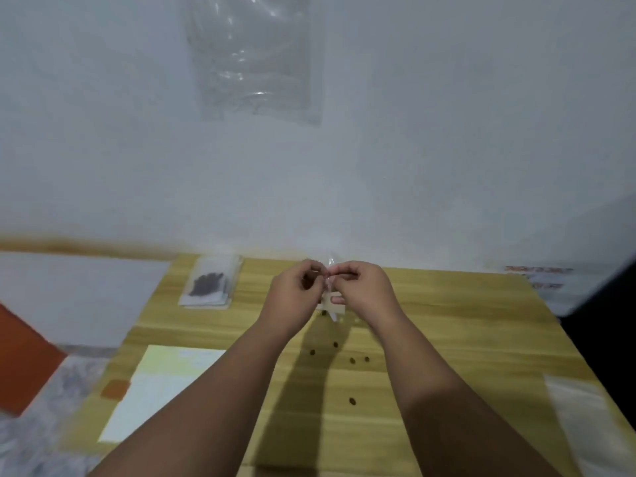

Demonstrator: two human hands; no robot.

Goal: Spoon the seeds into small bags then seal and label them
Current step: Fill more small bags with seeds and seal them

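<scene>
Over the far middle of the wooden table (447, 339), my left hand (292, 294) and my right hand (361, 287) meet, both pinching the top of a small clear bag (331, 270) held upright between them. A pale label strip (332, 308) shows just below my right fingers. Several dark seeds (352, 360) lie loose on the table under my hands. At the back left, a clear bag with a dark heap of seeds (208, 284) lies flat on a small stack of bags. The picture is blurred, so the small bag's contents are unclear.
A white and pale yellow sheet (155, 390) lies at the table's front left with a small orange piece (115, 389) beside it. Clear plastic (581, 418) lies at the front right edge. A large clear bag (254, 53) hangs on the wall. An orange-red object (24, 363) is at far left.
</scene>
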